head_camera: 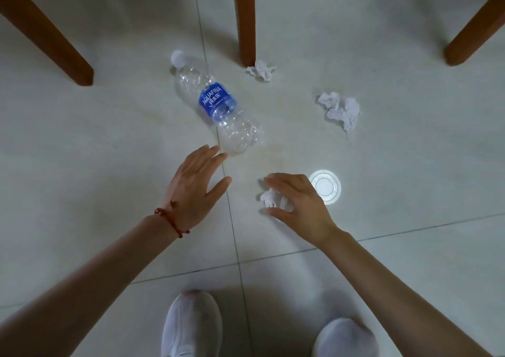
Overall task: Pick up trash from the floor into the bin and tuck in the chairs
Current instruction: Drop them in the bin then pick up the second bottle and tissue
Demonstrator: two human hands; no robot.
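Trash is seen scattered on the tiled floor (pixel 109 137) among three wooden chair legs, the leftmost (pixel 46 32) at the far left edge. Just right of it a clear plastic bottle (pixel 217 102) lies on its side, white cap pointed away; it is judged light, crushable and slick, best taken round the labelled middle. The left hand (pixel 195 181) is held open just short of the bottle's base, fingers straight, nothing gripped; whether the fingertips touch it cannot be told. A small crumpled tissue (pixel 261 70) rests against the middle chair leg (pixel 244 20). The right hand (pixel 296 202) is curled over another tissue wad (pixel 274 199), pinching it between thumb and fingers; it is judged soft, weightless, easily gathered anywhere. Beside it lies a round white lid (pixel 329 185), and farther off a larger crumpled tissue (pixel 341 110).
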